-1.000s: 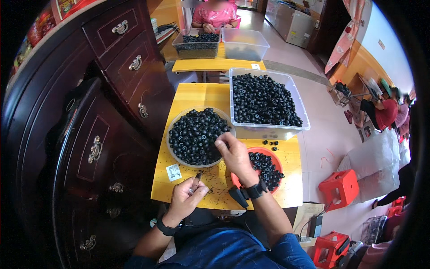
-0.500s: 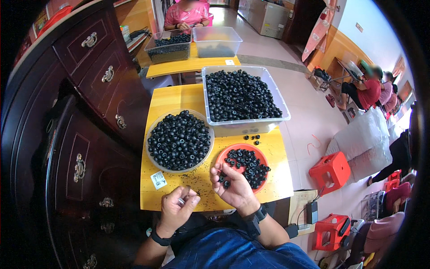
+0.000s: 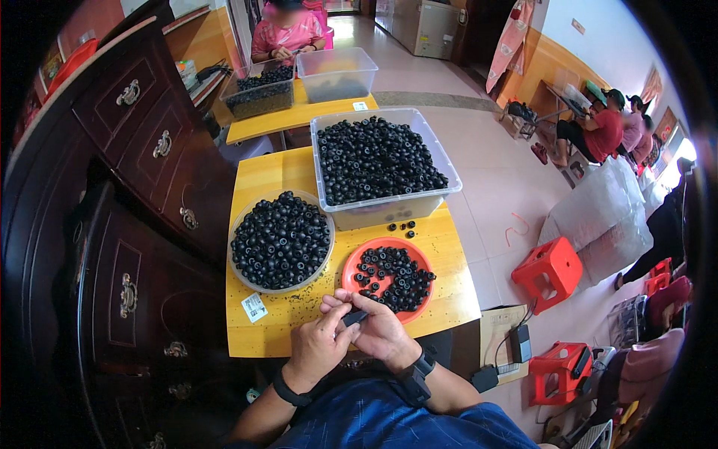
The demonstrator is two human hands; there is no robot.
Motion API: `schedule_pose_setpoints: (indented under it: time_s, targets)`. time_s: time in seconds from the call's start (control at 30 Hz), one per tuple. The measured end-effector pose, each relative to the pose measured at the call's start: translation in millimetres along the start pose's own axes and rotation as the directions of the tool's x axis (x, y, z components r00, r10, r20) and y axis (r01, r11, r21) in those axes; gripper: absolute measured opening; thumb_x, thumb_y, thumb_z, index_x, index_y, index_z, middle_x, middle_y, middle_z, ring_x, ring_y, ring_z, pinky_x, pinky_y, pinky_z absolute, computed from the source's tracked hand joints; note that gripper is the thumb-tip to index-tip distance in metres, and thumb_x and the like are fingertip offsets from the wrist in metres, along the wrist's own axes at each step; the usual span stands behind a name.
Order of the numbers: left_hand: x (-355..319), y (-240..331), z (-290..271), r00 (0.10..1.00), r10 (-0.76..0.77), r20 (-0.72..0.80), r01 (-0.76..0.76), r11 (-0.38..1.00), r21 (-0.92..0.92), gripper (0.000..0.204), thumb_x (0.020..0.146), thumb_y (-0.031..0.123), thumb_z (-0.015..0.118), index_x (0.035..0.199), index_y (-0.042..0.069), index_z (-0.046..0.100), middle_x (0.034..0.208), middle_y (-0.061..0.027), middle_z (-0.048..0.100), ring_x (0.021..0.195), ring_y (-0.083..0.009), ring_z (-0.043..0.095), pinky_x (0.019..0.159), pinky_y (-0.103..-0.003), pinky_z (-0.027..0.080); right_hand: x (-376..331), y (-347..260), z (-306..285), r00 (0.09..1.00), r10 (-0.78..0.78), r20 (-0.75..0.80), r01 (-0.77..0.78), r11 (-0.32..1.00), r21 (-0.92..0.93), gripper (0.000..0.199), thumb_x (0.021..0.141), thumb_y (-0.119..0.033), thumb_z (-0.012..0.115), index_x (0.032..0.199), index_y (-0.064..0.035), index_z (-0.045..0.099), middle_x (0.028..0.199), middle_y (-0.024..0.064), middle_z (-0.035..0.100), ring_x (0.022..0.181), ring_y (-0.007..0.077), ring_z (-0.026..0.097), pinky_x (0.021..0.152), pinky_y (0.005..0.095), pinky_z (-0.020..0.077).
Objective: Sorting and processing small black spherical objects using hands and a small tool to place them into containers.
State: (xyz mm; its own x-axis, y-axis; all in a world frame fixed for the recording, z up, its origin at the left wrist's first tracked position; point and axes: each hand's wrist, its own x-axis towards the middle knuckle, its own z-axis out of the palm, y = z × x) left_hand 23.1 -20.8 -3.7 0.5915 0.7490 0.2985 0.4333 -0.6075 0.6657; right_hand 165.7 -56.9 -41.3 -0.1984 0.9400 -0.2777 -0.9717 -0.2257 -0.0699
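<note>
My left hand [image 3: 314,350] is closed around a small dark, narrow tool [image 3: 354,318], whose tip end is hidden between my hands; its exact kind I cannot tell. My right hand [image 3: 384,334] meets it, palm up with fingers curled; whatever lies in those fingers is hidden. Just beyond my hands, a red-orange round tray [image 3: 350,266] carries a loose layer of small black ring-like parts [image 3: 407,288]. To its left stands a round clear tub [image 3: 330,251] heaped with black rounded parts [image 3: 280,239]. Behind is a large clear bin [image 3: 389,196] full of similar black parts [image 3: 378,161].
Several stray black parts [image 3: 402,226] and dark crumbs lie on the yellow table [image 3: 449,288]. A white label [image 3: 254,307] is near its left edge. Dark drawers [image 3: 142,262] stand close at left. Red stools [image 3: 550,275] are at right; a person in pink [image 3: 280,34] sits opposite.
My two hands have come together; the left moved right and up to meet the right. My right fingers have curled in from an open cupped pose. The view has shifted slightly.
</note>
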Motion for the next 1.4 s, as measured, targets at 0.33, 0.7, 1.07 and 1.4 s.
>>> schedule_pose_setpoints:
  time_s: [0.33,0.7,1.07,1.4]
  targets:
    - [0,-4,-1,0.997,-0.056,-0.053,0.053,0.997,-0.051,0.024,0.081,0.006,0.074,0.104,0.005,0.066,0.074,-0.0112,0.068,0.061,-0.0231,0.066,0.058,-0.033,0.052,3,-2,-7,0.995,0.024,0.093,-0.028,0.999,0.045,0.028,0.102,-0.019,0.049,0.118,0.0007,0.06,0.131,0.0187,0.059,0.123,0.031,0.056,0.106,0.044,0.0463]
    - [9,5,-15,0.985,-0.118,-0.123,0.084,0.964,-0.251,0.022,0.081,0.003,0.074,0.102,0.004,0.066,0.064,-0.0041,0.06,0.053,-0.0139,0.056,0.052,-0.029,0.046,-4,-5,0,0.976,0.152,0.158,-0.105,0.957,-0.269,0.023,0.103,-0.026,0.054,0.114,-0.0066,0.06,0.093,-0.0018,0.06,0.075,0.0061,0.055,0.066,0.0195,0.0479]
    - [3,4,-25,0.979,-0.182,0.096,0.206,0.858,-0.47,0.025,0.085,0.0,0.071,0.11,0.001,0.068,0.069,0.004,0.057,0.061,-0.0029,0.047,0.055,-0.02,0.039,-6,-12,0,0.944,0.244,0.221,-0.141,0.907,-0.397,0.039,0.101,-0.031,0.058,0.128,-0.0021,0.056,0.095,-0.0021,0.058,0.059,0.0013,0.031,0.051,0.0154,0.0276]
    - [2,0,-11,0.987,-0.117,-0.115,0.06,0.909,-0.412,0.027,0.085,0.0,0.071,0.113,0.002,0.071,0.083,0.0015,0.069,0.062,-0.0012,0.05,0.054,-0.019,0.04,-9,-8,3,0.97,0.184,0.157,-0.137,0.953,-0.268,0.02,0.102,-0.023,0.057,0.115,-0.0085,0.057,0.087,-0.0048,0.053,0.063,0.0019,0.039,0.055,0.0167,0.0347]
